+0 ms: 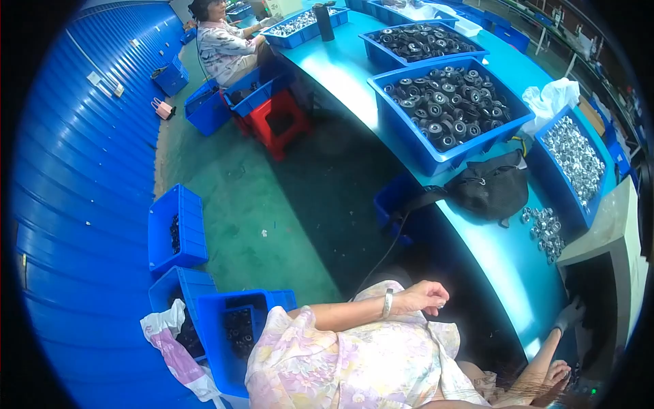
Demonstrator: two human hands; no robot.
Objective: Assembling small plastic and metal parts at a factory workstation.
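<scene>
My left hand [429,297], with a metal bracelet at the wrist, is held above my lap. Its fingers are curled, and a small shiny bit shows at the tips, too small to name. At the lower right, a grey-gloved hand [570,315] reaches to the dark opening of a pale machine housing [606,235]. A bare hand [557,373] with bent fingers is close below it; I cannot tell which of these two is my right hand. Small silver metal parts [547,233] lie loose on the blue-green table [487,238], beside the housing.
Blue bins of black wheels [446,102] and silver parts [572,157] stand on the table, near a black bag [490,187]. More blue bins [178,232] line the floor at left. A red stool [276,123] and a seated co-worker [228,51] are farther off.
</scene>
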